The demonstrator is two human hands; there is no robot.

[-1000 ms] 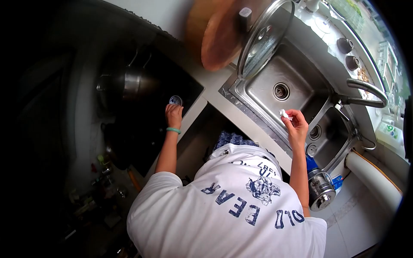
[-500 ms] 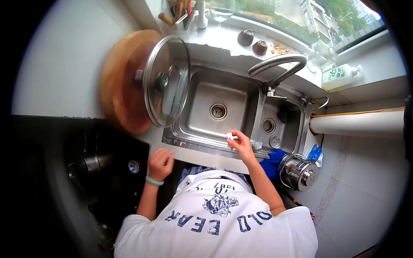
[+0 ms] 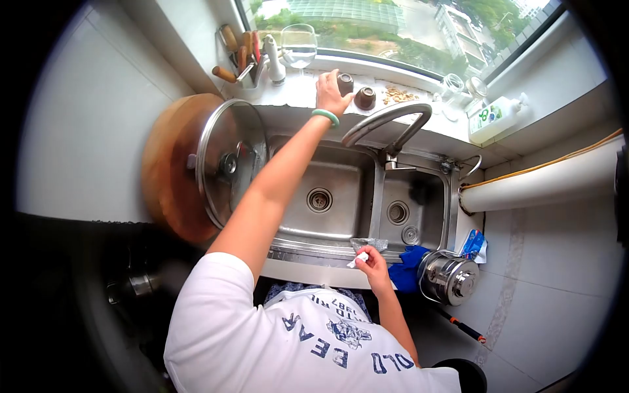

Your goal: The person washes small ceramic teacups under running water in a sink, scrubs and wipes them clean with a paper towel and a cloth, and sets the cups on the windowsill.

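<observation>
My left hand (image 3: 333,92), with a green bangle at the wrist, is stretched out to the windowsill. Its fingers and thumb are closed about a small brown cup (image 3: 345,83) that stands there. A second brown cup (image 3: 365,98) sits just to the right of it. Low at the sink's front edge, my right hand (image 3: 373,264) pinches a small crumpled white piece (image 3: 358,260), which looks like tissue. Behind that hand a clear plastic wrapper (image 3: 368,245) lies on the sink rim.
A steel double sink (image 3: 298,245) with a curved faucet (image 3: 400,111) lies below the sill. Left stand a glass lid (image 3: 223,164) and round wooden board (image 3: 167,170). A wine glass (image 3: 299,44), knife holder (image 3: 246,92), soap bottle (image 3: 491,121), blue cloth (image 3: 407,268) and steel pot (image 3: 452,278) surround it.
My left hand has gone from the counter's front edge up to the brown cup on the sill. My right hand stays near the sink's front edge, still holding the white piece. The view has shifted.
</observation>
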